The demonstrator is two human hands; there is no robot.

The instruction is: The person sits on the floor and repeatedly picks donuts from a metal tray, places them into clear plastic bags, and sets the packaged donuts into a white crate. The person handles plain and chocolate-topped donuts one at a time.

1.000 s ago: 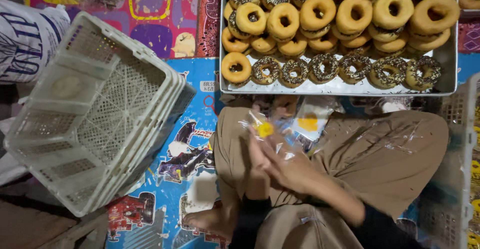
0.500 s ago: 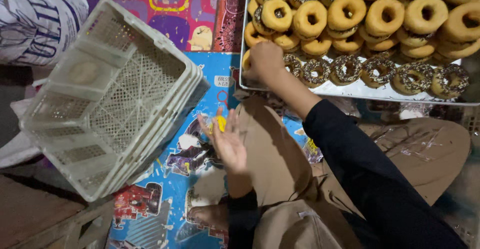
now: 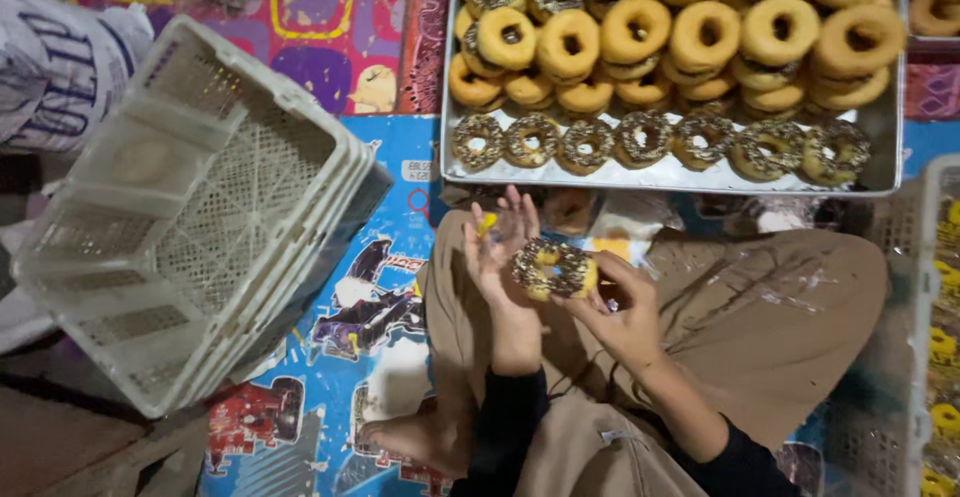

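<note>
Chocolate-sprinkled doughnut (image 3: 553, 269) held over lap, pinched by right hand (image 3: 618, 319); left hand (image 3: 503, 247) spread, palm cupping its side (steadies it). Metal tray (image 3: 668, 173) of doughnuts just ahead, within reach.

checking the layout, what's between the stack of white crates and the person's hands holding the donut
In the head view, only the colourful printed floor mat lies between the white crates and the hands; nearest, the left hand touches the sprinkled donut.
</note>
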